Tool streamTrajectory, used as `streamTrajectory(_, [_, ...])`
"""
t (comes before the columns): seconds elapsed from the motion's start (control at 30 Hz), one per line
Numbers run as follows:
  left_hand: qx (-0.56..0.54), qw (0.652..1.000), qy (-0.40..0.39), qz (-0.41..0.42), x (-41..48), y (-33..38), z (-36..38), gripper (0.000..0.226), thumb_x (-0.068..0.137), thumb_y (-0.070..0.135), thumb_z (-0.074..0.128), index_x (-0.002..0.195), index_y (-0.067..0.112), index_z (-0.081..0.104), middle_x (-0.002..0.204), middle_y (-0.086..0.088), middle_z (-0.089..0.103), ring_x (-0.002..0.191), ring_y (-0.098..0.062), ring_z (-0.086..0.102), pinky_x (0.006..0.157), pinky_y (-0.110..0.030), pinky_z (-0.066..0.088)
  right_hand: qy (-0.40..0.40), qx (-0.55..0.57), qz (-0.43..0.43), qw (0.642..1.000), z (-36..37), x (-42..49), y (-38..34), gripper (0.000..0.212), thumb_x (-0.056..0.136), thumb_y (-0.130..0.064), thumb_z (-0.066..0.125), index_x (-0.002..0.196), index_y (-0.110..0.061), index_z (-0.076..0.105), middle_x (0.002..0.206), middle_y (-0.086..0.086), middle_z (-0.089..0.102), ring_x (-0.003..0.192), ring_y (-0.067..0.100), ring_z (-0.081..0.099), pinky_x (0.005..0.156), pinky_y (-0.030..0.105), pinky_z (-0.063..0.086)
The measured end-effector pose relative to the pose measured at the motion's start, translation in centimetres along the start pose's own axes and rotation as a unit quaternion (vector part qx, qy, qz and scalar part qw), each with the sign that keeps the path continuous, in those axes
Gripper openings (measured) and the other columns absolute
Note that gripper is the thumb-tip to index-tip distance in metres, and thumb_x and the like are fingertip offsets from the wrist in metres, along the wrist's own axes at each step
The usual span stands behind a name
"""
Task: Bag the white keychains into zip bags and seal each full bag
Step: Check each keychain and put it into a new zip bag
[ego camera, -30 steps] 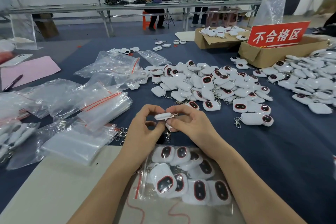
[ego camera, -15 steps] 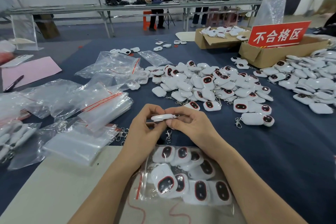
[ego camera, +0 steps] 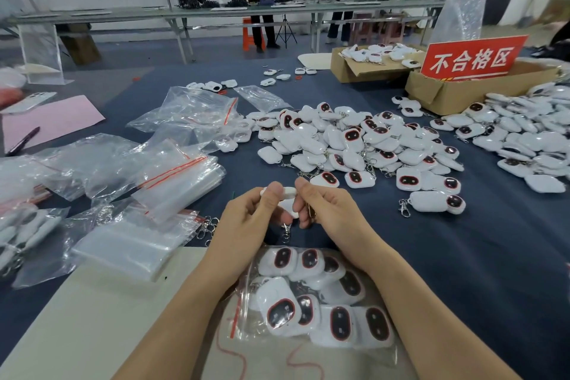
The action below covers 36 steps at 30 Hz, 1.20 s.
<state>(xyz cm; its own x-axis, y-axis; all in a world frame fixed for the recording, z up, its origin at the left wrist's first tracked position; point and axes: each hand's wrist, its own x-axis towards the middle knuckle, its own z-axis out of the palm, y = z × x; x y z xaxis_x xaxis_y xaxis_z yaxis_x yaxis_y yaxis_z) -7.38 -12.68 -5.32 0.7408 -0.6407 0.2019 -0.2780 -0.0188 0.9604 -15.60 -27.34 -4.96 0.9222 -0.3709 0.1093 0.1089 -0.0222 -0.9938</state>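
Blue-clothed table [ego camera: 462, 256]; left hand [ego camera: 246, 225], right hand [ego camera: 333, 216] pinching one keychain [ego camera: 285, 193] with fingers [ego camera: 274, 191] at its ends. Probably light, rigid, slick; grip shell sides, not chain.

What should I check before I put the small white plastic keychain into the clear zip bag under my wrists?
1. Small white plastic keychain gripped by left hand and right hand: ok.
2. Its metal clasp hangs free: ok.
3. Clear zip bag with red seal line lies under wrists: ok.
4. Its mouth open: cannot tell.
5. Stack of empty clear bags at left: ok.
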Motion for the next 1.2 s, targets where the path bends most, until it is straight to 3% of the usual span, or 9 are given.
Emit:
streamTrajectory(0.17, [-0.023, 1.0, 0.014, 0.015, 0.0, 0.3, 0.2, 0.036, 0.097, 0.052, 0.052, 0.104, 0.023, 0.073, 0.084, 0.006, 0.076, 0.075, 0.001, 0.067, 0.069, -0.009, 0.048, -0.008, 0.01, -0.002, 1.0, 0.0, 0.2, 0.1, 0.043, 0.096, -0.048, 0.057, 0.065, -0.023, 0.073, 0.061, -0.003, 0.061, 0.062, 0.009, 0.057, 0.066, 0.021, 0.054])
streamTrajectory(0.3, [-0.071, 0.996, 0.047, 0.023, 0.0, 0.3, -0.4, 0.022, 0.098, 0.031, 0.063, 0.12, 0.03, 0.066, 0.092, 0.011, 0.072, 0.077, -0.003, 0.065, 0.07, -0.016, 0.053, -0.015, -0.009, -0.01, 1.0, 0.2, 0.1, 0.0, 0.033, 0.091, -0.049, 0.057, 0.078, -0.026, 0.077, 0.073, -0.002, 0.071, 0.07, 0.01, 0.066, 0.073, 0.023, 0.057])
streamTrajectory(0.4, [-0.127, 0.985, 0.119, -0.005, -0.4, 0.6, -1.7, 0.033, 0.099, 0.016, 0.064, 0.122, 0.039, 0.068, 0.092, 0.013, 0.071, 0.075, -0.004, 0.061, 0.07, -0.017, 0.053, -0.002, -0.076, -0.051, 0.996, 0.3, -0.2, -0.4, 0.02, 0.101, -0.035, 0.056, 0.1, -0.03, 0.075, 0.09, -0.011, 0.076, 0.083, 0.002, 0.069, 0.078, 0.017, 0.053])
streamTrajectory(0.53, [-0.136, 0.977, 0.164, -0.016, -2.4, 1.2, -4.8, 0.027, 0.086, 0.03, 0.066, 0.11, 0.039, 0.075, 0.095, 0.011, 0.075, 0.077, -0.005, 0.065, 0.07, -0.017, 0.052, -0.053, -0.172, -0.091, 0.979, 0.8, -1.0, -2.3, 0.023, 0.101, -0.023, 0.061, 0.106, -0.042, 0.072, 0.104, -0.019, 0.073, 0.1, 0.0, 0.066, 0.085, 0.011, 0.047])
streamTrajectory(0.67, [-0.102, 0.988, 0.112, -0.04, -5.7, 1.4, -7.2, 0.016, 0.094, 0.033, 0.066, 0.106, 0.028, 0.075, 0.091, 0.001, 0.072, 0.081, -0.015, 0.066, 0.078, -0.025, 0.056, -0.255, -0.439, -0.11, 0.855, 3.4, -1.1, -3.2, 0.055, 0.094, 0.008, 0.04, 0.122, -0.028, 0.07, 0.131, -0.001, 0.059, 0.12, 0.014, 0.053, 0.104, 0.024, 0.038])
streamTrajectory(0.77, [-0.08, 0.988, 0.107, -0.073, -6.9, 1.7, -8.3, 0.017, 0.098, 0.02, 0.064, 0.113, 0.023, 0.072, 0.087, 0.004, 0.068, 0.069, -0.01, 0.059, 0.067, -0.02, 0.052, -0.29, -0.515, -0.092, 0.802, 4.4, -1.1, -3.3, 0.052, 0.09, 0.007, 0.039, 0.112, -0.027, 0.073, 0.133, -0.002, 0.055, 0.122, 0.015, 0.05, 0.098, 0.028, 0.037])
streamTrajectory(0.9, [-0.006, 0.992, 0.048, -0.119, -7.6, 2.3, -8.1, 0.018, 0.099, 0.01, 0.062, 0.112, 0.02, 0.069, 0.072, 0.009, 0.067, 0.067, -0.011, 0.054, 0.064, -0.021, 0.045, -0.259, -0.52, -0.079, 0.81, 4.6, -0.6, -3.7, 0.037, 0.09, -0.001, 0.043, 0.088, -0.025, 0.071, 0.116, -0.002, 0.058, 0.108, 0.015, 0.057, 0.099, 0.038, 0.044])
streamTrajectory(1.0, [0.023, 0.988, -0.032, -0.15, -7.7, 3.2, -7.3, 0.023, 0.102, 0.01, 0.058, 0.114, 0.02, 0.073, 0.089, -0.001, 0.076, 0.07, -0.012, 0.057, 0.063, -0.019, 0.045, -0.224, -0.475, -0.08, 0.847, 4.5, -0.7, -3.9, 0.04, 0.088, -0.002, 0.047, 0.074, -0.037, 0.063, 0.11, -0.003, 0.063, 0.104, 0.016, 0.06, 0.099, 0.039, 0.046])
streamTrajectory(1.2, [0.043, 0.979, -0.082, -0.179, -6.6, 4.1, -5.0, 0.015, 0.101, 0.007, 0.059, 0.1, 0.005, 0.073, 0.072, -0.002, 0.064, 0.066, -0.017, 0.052, 0.063, -0.027, 0.041, -0.17, -0.394, -0.06, 0.901, 4.4, -1.4, -4.2, 0.048, 0.083, -0.006, 0.048, 0.06, -0.046, 0.062, 0.109, -0.013, 0.065, 0.098, -0.001, 0.06, 0.087, 0.021, 0.048])
